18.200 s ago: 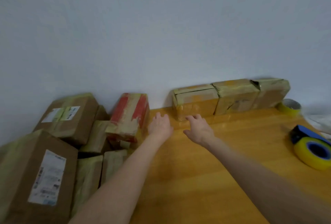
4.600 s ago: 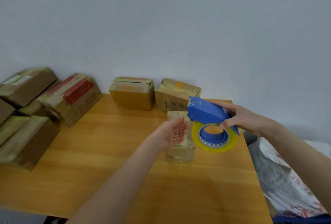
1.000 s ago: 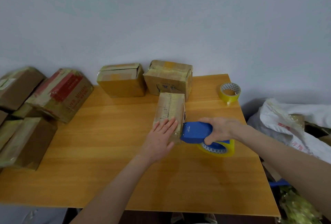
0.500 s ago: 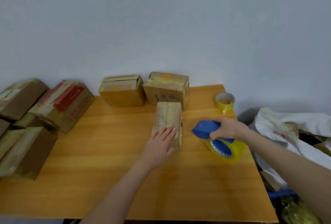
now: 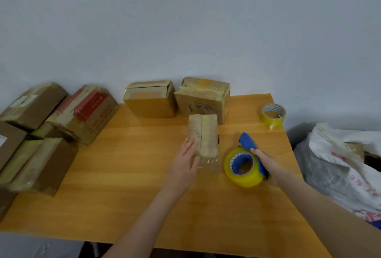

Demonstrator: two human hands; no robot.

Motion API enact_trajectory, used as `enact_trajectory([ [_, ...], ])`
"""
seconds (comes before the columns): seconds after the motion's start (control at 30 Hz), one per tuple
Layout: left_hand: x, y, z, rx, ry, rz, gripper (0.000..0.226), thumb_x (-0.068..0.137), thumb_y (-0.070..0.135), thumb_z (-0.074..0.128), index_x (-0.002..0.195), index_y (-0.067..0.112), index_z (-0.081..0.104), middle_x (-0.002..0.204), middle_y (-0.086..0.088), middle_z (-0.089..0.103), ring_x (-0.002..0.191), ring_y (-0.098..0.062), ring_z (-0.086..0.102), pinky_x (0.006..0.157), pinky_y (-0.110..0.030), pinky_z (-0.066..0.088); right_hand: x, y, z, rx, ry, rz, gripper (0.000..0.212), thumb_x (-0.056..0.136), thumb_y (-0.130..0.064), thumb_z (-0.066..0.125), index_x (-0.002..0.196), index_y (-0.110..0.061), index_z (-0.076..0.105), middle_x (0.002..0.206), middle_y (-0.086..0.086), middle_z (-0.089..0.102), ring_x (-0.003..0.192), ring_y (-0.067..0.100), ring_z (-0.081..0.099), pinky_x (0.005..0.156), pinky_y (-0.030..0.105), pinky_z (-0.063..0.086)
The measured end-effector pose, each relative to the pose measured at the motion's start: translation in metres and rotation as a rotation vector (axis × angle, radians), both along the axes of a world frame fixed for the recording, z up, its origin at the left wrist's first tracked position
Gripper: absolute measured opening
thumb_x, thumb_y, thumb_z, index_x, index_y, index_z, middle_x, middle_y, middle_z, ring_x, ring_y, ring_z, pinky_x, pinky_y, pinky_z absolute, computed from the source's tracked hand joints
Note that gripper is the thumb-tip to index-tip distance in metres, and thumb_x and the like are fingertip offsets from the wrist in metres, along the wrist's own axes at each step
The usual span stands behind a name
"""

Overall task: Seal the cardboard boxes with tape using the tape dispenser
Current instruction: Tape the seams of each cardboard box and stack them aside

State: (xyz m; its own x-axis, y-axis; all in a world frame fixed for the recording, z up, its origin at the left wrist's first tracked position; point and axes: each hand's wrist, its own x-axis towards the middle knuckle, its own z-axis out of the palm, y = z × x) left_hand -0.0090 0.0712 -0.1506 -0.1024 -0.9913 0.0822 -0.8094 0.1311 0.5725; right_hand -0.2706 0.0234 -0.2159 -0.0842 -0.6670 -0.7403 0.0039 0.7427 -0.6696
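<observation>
Near right table (image 5: 134,175) edge | right hand (image 5: 268,165) grips tape dispenser (image 5: 246,177) | left fingers (image 5: 190,147) flat on box (image 5: 204,131)

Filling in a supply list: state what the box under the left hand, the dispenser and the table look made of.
Box: brown cardboard, glossy where yellowish tape wraps it. Dispenser: smooth blue shell, probably plastic, carrying a translucent yellow roll. Table: orange wood grain, faint sheen; possibly laminate.

Small box (image 5: 203,134) left of tape dispenser (image 5: 245,162), on table (image 5: 123,185).
</observation>
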Motion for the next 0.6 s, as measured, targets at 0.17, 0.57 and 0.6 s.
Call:
enact_trajectory([
  [0.17,0.029,0.01,-0.007,0.085,0.104,0.25,0.051,0.102,0.025,0.041,0.151,0.015,0.027,0.157,0.003,0.027,0.144,-0.011,0.021,0.113,-0.021,0.016,-0.004,0.006,0.015,-0.073,0.401,0.26,0.058,0.098,-0.051,0.045,0.139,-0.01,0.046,0.123,0.019,0.059,0.111,0.038,0.056,0.096,0.048,0.045],
  [0.57,-0.012,-0.033,-0.019,0.364,0.237,0.363,0.067,0.094,0.042,0.055,0.145,0.006,0.031,0.131,-0.013,0.056,0.113,-0.027,0.059,0.088,-0.038,0.054,0.136,0.016,0.054,-0.392,0.562,0.509,0.083,0.099,-0.049,0.04,0.154,-0.013,-0.011,0.136,0.014,0.054,0.106,0.032,0.061,0.083,0.046,0.054],
  [0.6,-0.009,-0.036,-0.02,0.362,0.22,0.36,0.057,0.094,0.039,0.056,0.137,0.005,0.04,0.126,-0.012,0.058,0.109,-0.026,0.06,0.086,-0.036,0.054,0.137,0.014,0.05,-0.384,0.605,0.508,0.082,0.099,-0.049,0.039,0.153,-0.014,-0.012,0.132,0.015,0.056,0.103,0.033,0.062,0.082,0.047,0.055],
])
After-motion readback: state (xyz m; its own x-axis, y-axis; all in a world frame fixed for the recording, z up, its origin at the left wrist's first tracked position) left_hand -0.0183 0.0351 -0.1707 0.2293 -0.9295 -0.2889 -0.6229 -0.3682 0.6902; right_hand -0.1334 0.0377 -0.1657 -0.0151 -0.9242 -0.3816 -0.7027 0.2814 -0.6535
